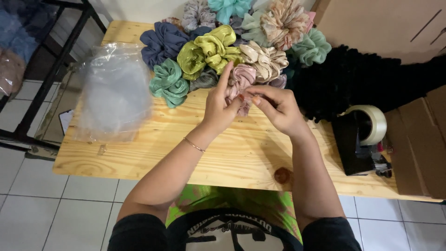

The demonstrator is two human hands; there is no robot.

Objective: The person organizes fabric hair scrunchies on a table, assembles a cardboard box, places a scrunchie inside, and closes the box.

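We see both hands, left hand [218, 109] and right hand [276, 109], pinching a dusty-pink scrunchie [240, 79], scrunchie heap [218, 49] just behind, plastic bags [114, 90] left, tape dispenser [360, 142] right.

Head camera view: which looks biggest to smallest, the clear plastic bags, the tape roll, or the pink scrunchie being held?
1. Clear plastic bags, plainly largest.
2. and 3. Tape roll and pink scrunchie look alike; hands cover part of the scrunchie, so no ranking.
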